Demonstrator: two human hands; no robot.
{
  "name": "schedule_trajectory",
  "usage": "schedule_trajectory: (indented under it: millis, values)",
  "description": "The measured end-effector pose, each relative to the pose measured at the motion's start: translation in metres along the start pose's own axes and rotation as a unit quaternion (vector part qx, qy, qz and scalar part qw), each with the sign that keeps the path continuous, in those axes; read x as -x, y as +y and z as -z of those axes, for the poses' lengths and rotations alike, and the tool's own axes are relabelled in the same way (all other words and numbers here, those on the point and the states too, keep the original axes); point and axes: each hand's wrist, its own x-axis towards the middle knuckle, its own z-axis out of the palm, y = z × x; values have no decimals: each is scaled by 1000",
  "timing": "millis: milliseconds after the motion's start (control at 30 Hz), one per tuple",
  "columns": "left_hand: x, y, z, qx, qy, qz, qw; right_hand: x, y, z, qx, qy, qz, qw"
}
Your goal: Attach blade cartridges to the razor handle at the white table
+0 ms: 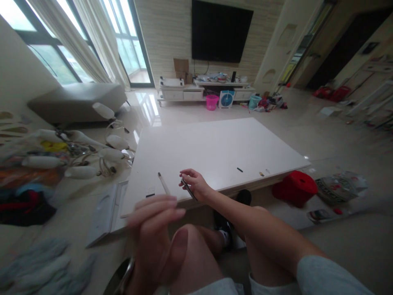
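Observation:
My left hand [155, 237] is raised close to the camera, blurred, with fingers stretched out, the thumb apart and nothing seen in it. Over the near edge of the white table [199, 143], my right hand [198, 186] is closed on a slim dark stick-like object [189, 191], whose exact kind I cannot make out. Left of that hand lies a pale pen-like stick [163, 182] with a dark end. A small dark strip [150, 195] sits beside it. Farther right on the tabletop are a short black piece [240, 169] and a tiny yellowish bit [261, 174].
A lamp with several white shades [113, 153] stands left of the table, near a white panel [104, 211]. Right of my legs are a red stool-like object [296, 188] and a printed bag [339, 188]. A pink bucket [211, 102] stands by the far cabinet.

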Motion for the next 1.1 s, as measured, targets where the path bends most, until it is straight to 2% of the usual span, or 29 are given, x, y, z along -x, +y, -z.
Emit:
schedule_trajectory:
  millis: [67, 133, 200, 333, 500, 567, 667, 800, 933, 1100]
  values:
    - [4, -24, -19, 38, -59, 21, 997, 1, 2, -3, -7, -4, 1, 1000]
    - [8, -47, -35, 65, -128, 110, 984, 2, 3, -7, -15, 1, 7, 1000]
    - [12, -62, -45, 71, -160, 213, 961, 5, 2, -10, -19, 5, 18, 1000]
    - [22, -72, -54, 109, -149, 378, 907, 11, -2, -10, -16, -8, 31, 999]
    - [41, -78, -68, 182, -123, 525, 823, 15, -3, -7, -5, -19, 22, 1000]
    - [45, -80, -73, 217, -129, 552, 794, 17, -1, -8, -4, -18, 14, 1000]
    - [43, -78, -74, 277, -127, 557, 773, 19, 3, -8, 30, -27, 14, 999]
    - [36, -74, -72, 300, -114, 562, 762, 19, 5, -3, 108, -35, 61, 992]
    - [35, -75, -72, 301, -115, 574, 753, 18, 5, 1, 117, -26, 69, 990]
    - [38, -76, -75, 338, -30, 589, 734, 18, 6, -5, 125, -28, 74, 989]
